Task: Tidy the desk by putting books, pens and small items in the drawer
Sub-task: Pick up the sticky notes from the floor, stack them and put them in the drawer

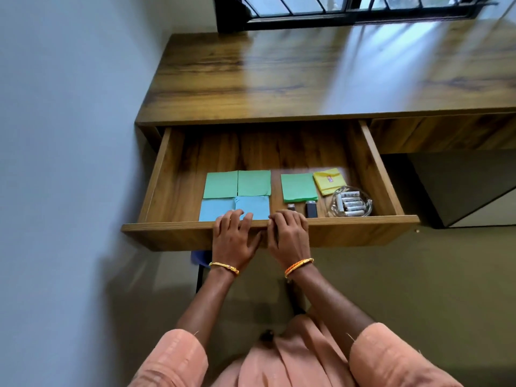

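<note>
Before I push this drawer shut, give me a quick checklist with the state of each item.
1. Both hands on the drawer front: ok, left hand and right hand grip its front edge.
2. Fingertips out of the closing gap: not ok, they curl over the edge into the drawer.
3. Paper notes lying flat: ok.
4. Bowl of batteries below the desk top: cannot tell.
5. Desk top tidied: ok in the visible part.
</note>
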